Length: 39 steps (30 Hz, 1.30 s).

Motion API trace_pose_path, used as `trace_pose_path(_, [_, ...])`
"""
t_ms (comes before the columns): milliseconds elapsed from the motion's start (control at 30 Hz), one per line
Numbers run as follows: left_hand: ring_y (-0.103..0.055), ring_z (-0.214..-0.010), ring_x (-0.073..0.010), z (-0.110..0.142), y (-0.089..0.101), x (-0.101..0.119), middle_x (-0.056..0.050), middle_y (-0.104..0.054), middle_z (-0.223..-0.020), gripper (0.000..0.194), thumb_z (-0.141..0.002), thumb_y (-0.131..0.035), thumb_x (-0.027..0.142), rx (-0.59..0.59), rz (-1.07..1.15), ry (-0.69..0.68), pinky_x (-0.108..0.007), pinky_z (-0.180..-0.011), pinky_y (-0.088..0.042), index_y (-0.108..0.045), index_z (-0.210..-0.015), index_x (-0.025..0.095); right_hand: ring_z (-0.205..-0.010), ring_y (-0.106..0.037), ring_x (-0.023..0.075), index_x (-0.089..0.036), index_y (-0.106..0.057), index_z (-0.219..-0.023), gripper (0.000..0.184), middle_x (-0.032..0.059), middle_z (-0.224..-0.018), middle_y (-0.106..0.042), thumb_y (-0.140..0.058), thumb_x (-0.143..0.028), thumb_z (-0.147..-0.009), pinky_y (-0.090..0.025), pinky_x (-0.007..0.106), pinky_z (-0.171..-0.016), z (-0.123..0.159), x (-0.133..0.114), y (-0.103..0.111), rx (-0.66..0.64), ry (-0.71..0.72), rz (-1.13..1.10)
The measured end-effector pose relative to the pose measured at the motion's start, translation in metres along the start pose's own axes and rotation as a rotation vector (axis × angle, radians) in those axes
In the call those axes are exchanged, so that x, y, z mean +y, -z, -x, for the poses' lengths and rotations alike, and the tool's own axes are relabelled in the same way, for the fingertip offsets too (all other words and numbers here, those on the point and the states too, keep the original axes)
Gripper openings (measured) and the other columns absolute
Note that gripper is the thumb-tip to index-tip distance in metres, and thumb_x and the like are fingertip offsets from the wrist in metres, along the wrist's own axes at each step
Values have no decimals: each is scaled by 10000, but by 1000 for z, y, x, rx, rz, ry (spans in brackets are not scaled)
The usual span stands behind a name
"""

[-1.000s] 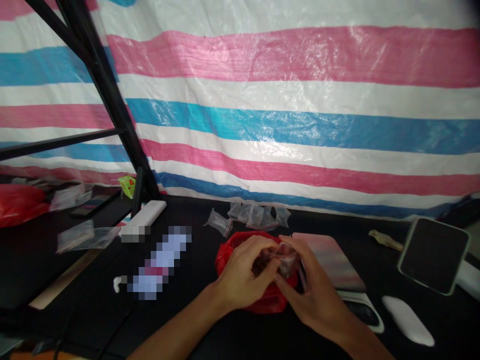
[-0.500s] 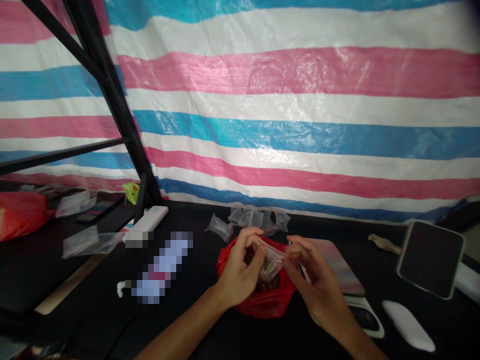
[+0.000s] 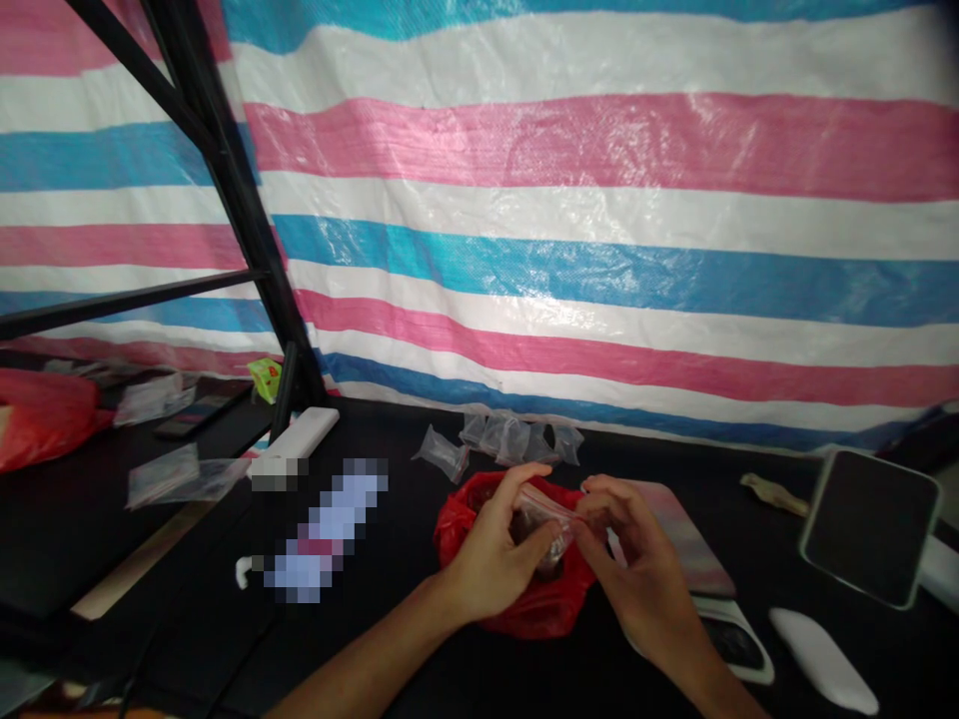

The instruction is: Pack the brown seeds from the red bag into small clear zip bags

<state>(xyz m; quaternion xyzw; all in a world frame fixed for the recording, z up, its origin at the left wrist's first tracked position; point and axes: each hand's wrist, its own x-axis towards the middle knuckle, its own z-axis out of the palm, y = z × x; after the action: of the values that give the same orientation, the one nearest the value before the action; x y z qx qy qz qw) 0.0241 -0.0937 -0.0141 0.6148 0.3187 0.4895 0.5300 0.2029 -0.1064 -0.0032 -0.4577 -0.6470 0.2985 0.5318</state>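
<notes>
Between my two hands is a small clear zip bag (image 3: 552, 511), its top edge with a reddish line. My left hand (image 3: 503, 559) has the thumb on the front of the bag and the fingers behind it. At the bag's right end, my right hand (image 3: 627, 544) pinches the edge between thumb and fingertips. Below both hands sits an open red plastic bag (image 3: 535, 609) with dark brown contents, mostly covered by my hands. Behind it, several small clear zip bags (image 3: 505, 437) lie in a row, puffed open.
Right of my hands lie a pinkish flat pad (image 3: 678, 529), a white-edged device (image 3: 738, 639), a white mouse (image 3: 824, 659) and a dark-screened tablet-like device (image 3: 869, 527). On the left are a white bar (image 3: 300, 439), flat clear bags (image 3: 180, 474) and another red bag (image 3: 45, 419). Striped sheeting (image 3: 561, 240) hangs behind.
My left thumb has slid down and right across the zip bag, and the bag is more covered by the hand. Both hands keep hold of it. The view has shifted slightly.
</notes>
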Motion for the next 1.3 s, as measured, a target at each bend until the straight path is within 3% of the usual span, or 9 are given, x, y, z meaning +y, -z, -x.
trace_pose_path(167, [-648, -906, -158, -1, 1, 1, -29, -679, -1014, 489, -950, -672, 262, 20, -43, -48, -286, -851, -516, -498, -1407, 250, -816, -632, 162, -294, -503, -1294, 371, -22, -901, -670, -664, -367, -967, -547, 295, -807, 2, -1, -2, -40, 19, 44])
trace_pose_path(333, [-637, -831, -144, -1, 1, 3, -18, -678, -968, 489, -936, -685, 250, 33, -90, -92, -264, -765, -506, -497, -1387, 236, -736, -588, 146, -287, -511, -1195, 279, -38, -854, -625, -661, -348, -969, -530, 273, -744, 1, 6, -1, 16, 71, 31])
trace_pose_path(467, [-661, -833, -144, -4, 3, 6, -5, -702, -907, 374, -935, -668, 202, 132, -98, -141, -268, -790, -510, -538, -1285, 216, -825, -624, 155, -297, -480, -1238, 313, -33, -910, -646, -642, -355, -977, -514, 315, -905, 0, 12, -1, 38, 102, 89])
trace_pose_path(567, [-686, -855, -152, -4, 4, 7, -15, -722, -924, 348, -942, -656, 204, 123, -95, -146, -278, -822, -527, -544, -1271, 213, -912, -645, 181, -300, -473, -1273, 367, -21, -945, -676, -657, -372, -964, -492, 355, -992, 2, 13, -2, 46, 121, 132])
trace_pose_path(733, [-698, -849, -155, -1, 4, 5, -26, -734, -946, 339, -949, -653, 230, 100, -157, -183, -274, -810, -545, -554, -1273, 215, -760, -601, 171, -292, -496, -1187, 314, -30, -855, -647, -679, -367, -944, -538, 319, -819, 3, 7, -3, 94, 136, 114])
trace_pose_path(900, [-707, -979, -198, 2, 7, 2, -66, -750, -1037, 221, -940, -662, 246, 173, -362, -290, -330, -922, -554, -651, -1159, 213, -910, -658, 198, -288, -454, -1331, 458, -3, -959, -684, -683, -382, -946, -529, 379, -963, 3, 6, -4, 52, 99, 103])
trace_pose_path(1100, [-704, -970, -196, 2, 6, 4, -64, -744, -1025, 195, -927, -668, 224, 148, -370, -293, -334, -927, -561, -647, -1120, 209, -887, -664, 188, -291, -513, -1226, 356, -18, -898, -675, -707, -345, -934, -544, 354, -937, 4, 6, -3, 45, 112, 99])
trace_pose_path(1300, [-689, -993, -212, 2, 5, 6, -80, -724, -1040, 117, -924, -667, 217, 147, -387, -315, -337, -897, -561, -665, -1040, 203, -905, -703, 198, -307, -468, -1366, 459, -6, -938, -707, -673, -332, -956, -588, 352, -880, 5, 2, -4, -10, 122, 79])
